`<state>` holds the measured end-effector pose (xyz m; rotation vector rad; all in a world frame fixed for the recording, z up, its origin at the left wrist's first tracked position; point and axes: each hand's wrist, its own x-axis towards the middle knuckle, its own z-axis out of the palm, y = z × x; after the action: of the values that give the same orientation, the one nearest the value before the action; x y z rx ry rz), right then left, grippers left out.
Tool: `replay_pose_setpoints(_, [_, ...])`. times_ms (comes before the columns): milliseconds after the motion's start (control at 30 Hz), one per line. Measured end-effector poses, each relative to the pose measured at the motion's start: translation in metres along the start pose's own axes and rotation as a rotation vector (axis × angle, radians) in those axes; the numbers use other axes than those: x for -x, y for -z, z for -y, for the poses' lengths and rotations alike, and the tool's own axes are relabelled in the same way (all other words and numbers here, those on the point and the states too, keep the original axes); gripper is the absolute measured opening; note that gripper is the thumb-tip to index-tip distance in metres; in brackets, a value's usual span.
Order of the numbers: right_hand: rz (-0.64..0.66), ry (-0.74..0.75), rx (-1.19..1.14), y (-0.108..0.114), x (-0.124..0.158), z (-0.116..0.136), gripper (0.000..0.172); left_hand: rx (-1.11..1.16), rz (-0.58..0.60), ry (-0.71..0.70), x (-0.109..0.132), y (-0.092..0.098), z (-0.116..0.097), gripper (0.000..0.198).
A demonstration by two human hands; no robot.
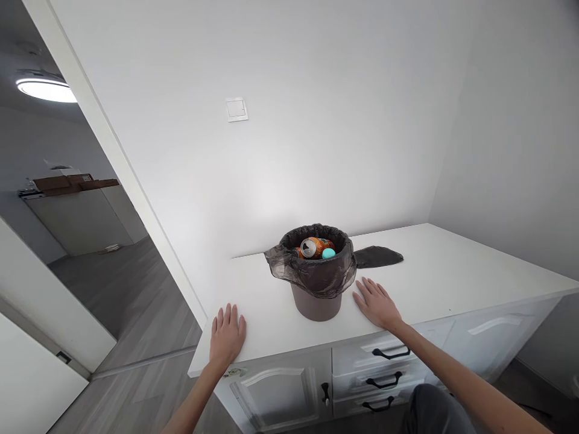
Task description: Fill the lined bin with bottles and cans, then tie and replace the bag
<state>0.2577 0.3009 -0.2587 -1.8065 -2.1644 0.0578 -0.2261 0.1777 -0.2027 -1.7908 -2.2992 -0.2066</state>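
The fingers (228, 314) of the left hand (227, 334) lie straight and slightly spread, palm down, grasping nothing. The hand rests flat at the near left corner of the countertop (452, 271), close to its front edge. The right hand (376, 303) is the same: fingers (365, 288) loose and flat on the surface, empty, pointing toward the bin (316, 298) and just beside its base without clearly touching it. Flat palms like these look like hands at rest, not a grip.

The bin stands between the two hands, nearer the right one, back from the front edge. Its dark liner (312, 274) is folded out over the rim and hangs down the wall, probably to hold the liner in place. Inside, near the top, are an orange can (310, 247) and a teal cap (328, 254) (the bin looks close to full).

Behind the bin to the right, toward the back edge, a folded dark bag (379, 257) lies flat. Drawers (389, 352) with black handles sit below the front edge.
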Motion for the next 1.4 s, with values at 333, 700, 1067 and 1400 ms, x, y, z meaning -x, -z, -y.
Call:
replay_pose_setpoints(333, [0.017, -0.013, -0.005, 0.014, -0.002, 0.006, 0.07, -0.027, -0.068, -0.045, -0.012, -0.014, 0.008, 0.071])
replay_pose_setpoints(700, [0.01, -0.007, 0.005, 0.022, 0.0, 0.013, 0.068, -0.062, -0.055, -0.06, -0.008, 0.001, 0.004, 0.072])
replay_pose_setpoints(1067, [-0.012, 0.007, 0.022, 0.016, -0.001, 0.01, 0.067, -0.009, -0.029, -0.126, -0.019, -0.002, -0.004, 0.072])
replay_pose_setpoints(1400, [-0.05, 0.012, 0.036, 0.015, -0.001, 0.012, 0.066, 0.003, -0.069, -0.144, -0.02, -0.008, -0.001, 0.073])
